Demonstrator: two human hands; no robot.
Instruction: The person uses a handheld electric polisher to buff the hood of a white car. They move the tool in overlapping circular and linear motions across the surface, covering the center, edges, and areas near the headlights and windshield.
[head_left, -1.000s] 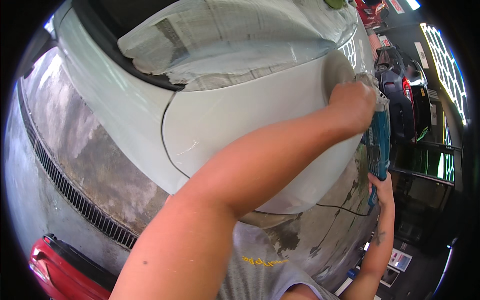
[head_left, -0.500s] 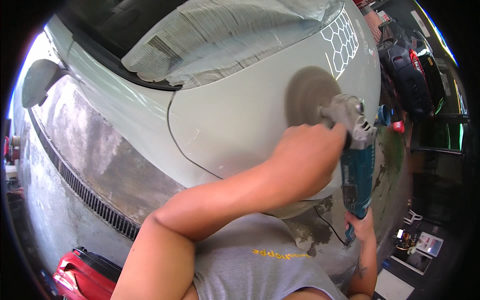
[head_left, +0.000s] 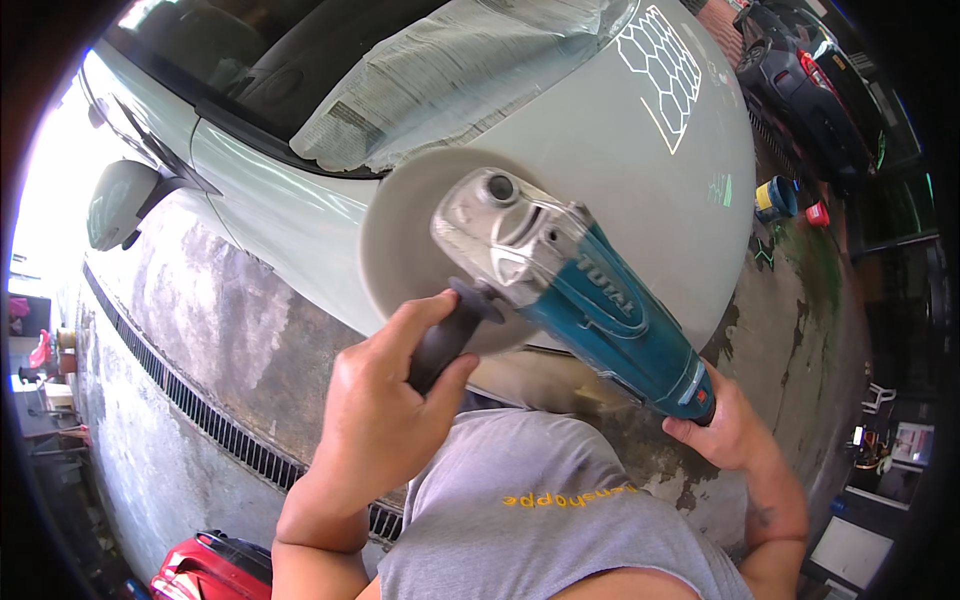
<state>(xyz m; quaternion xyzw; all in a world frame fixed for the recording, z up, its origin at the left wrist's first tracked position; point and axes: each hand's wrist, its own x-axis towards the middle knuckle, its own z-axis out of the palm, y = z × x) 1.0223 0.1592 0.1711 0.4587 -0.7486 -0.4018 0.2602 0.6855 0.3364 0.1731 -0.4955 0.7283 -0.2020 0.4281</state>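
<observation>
A teal and silver power polisher (head_left: 610,300) is held across my front, its head toward the upper left. My left hand (head_left: 385,400) is closed round its dark side handle (head_left: 450,345). My right hand (head_left: 735,425) grips the rear end of its body. The wide, pale, smeared round pad (head_left: 395,235) shows behind the polisher's head, over the edge of the pale car panel (head_left: 620,160). Whether the pad touches the panel I cannot tell. Newspaper and plastic masking (head_left: 420,100) covers part of the glass above the panel.
A side mirror (head_left: 125,205) juts out at the left. A floor drain grate (head_left: 190,385) runs below it. A red case or machine (head_left: 205,570) stands at the lower left. A dark car (head_left: 810,90), a blue bucket (head_left: 775,200) and a red container (head_left: 818,214) are at the right.
The polisher has swung left and toward me, off the middle of the panel, its body now slanting. Both hands stay on it; my left arm has drawn back to the left.
</observation>
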